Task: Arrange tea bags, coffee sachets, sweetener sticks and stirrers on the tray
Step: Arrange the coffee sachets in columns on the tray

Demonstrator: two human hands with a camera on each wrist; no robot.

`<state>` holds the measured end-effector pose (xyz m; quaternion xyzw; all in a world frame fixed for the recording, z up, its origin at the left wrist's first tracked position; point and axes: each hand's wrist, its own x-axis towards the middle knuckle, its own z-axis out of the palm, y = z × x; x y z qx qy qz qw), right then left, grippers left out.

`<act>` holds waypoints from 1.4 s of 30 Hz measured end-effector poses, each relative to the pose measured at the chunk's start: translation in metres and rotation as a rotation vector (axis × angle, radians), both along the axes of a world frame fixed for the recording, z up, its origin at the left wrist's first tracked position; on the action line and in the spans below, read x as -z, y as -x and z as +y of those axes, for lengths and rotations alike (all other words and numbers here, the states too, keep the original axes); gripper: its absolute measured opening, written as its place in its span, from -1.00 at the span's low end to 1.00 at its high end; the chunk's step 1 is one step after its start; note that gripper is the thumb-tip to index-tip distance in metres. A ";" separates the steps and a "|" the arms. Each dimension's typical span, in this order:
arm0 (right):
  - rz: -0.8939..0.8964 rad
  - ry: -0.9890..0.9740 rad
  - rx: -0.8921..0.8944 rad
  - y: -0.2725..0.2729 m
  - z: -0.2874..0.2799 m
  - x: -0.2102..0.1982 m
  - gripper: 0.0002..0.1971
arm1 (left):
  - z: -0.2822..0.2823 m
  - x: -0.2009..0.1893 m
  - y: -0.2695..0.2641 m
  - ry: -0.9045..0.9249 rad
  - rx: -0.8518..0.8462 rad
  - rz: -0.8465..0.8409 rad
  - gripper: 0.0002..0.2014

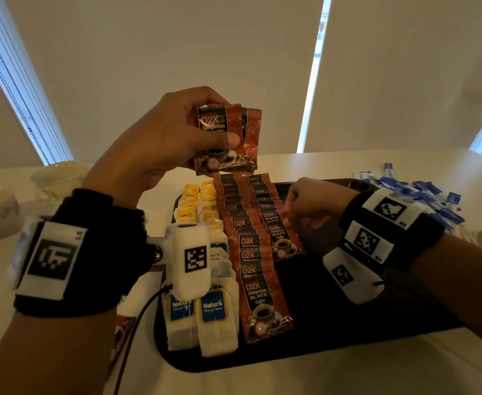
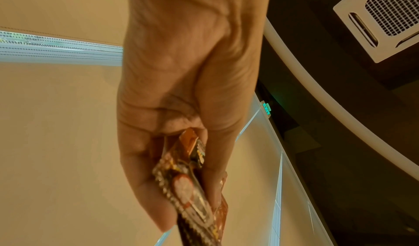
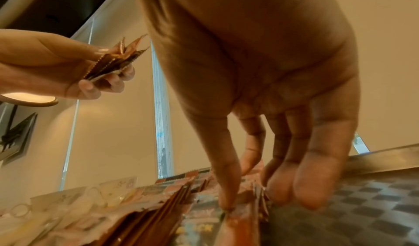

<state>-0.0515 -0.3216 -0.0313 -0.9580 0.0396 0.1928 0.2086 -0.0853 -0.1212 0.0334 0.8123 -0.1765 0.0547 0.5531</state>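
My left hand (image 1: pixel 220 121) is raised above the black tray (image 1: pixel 348 323) and grips a few brown coffee sachets (image 1: pixel 222 155) between thumb and fingers; the left wrist view shows their edges (image 2: pixel 188 187). Two overlapping rows of coffee sachets (image 1: pixel 259 297) lie down the tray's middle. My right hand (image 1: pixel 291 220) is low over the right row, thumb on top of the nearest sachet (image 1: pixel 284 243) and fingers at its right edge, pinching it (image 3: pixel 240 221). White tea bags (image 1: pixel 214 312) with blue tags and yellow-tagged ones (image 1: pixel 190 195) fill the tray's left side.
Blue and white sweetener sticks (image 1: pixel 422 195) lie in a loose heap on the table beyond the tray's right corner. White cups (image 1: pixel 60 175) stand at the back left. One more sachet (image 1: pixel 123 326) lies on the table left of the tray. The tray's right half is bare.
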 end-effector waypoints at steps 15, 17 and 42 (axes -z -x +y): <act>0.032 0.016 -0.185 0.011 0.008 -0.003 -0.88 | -0.006 0.001 0.005 -0.057 0.090 0.068 -0.53; -0.124 -0.087 -0.183 0.013 0.007 -0.012 -0.80 | -0.006 0.001 0.005 -0.068 0.102 0.075 -0.53; -0.411 -0.933 0.048 0.051 0.001 -0.043 -0.85 | -0.017 0.005 0.007 -0.043 0.098 0.059 -0.56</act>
